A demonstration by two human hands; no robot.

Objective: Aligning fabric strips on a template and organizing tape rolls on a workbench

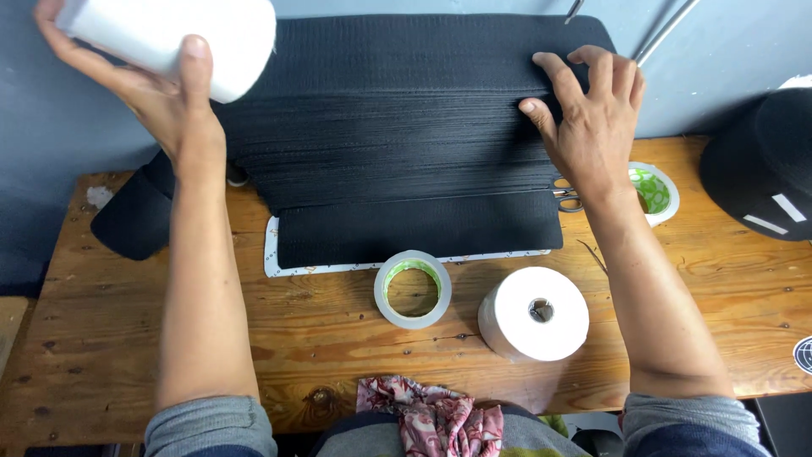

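Left hand (156, 80) raised at upper left, fingers and thumb wrapped around a white roll (173, 38) held clear of the table; right hand (588, 114) open, fingers spread flat on the right end of a stack of black fabric strips (397, 144). Stack lies on a wooden table (127, 338), over a white-edged board (271, 258). In front: clear tape roll (413, 289), second white roll (534, 313); scissors (567, 196) and another tape roll (655, 193) beside the right wrist.

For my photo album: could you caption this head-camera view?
Left hand lifts a white roll while right hand presses stacked black fabric strips on a wooden table.
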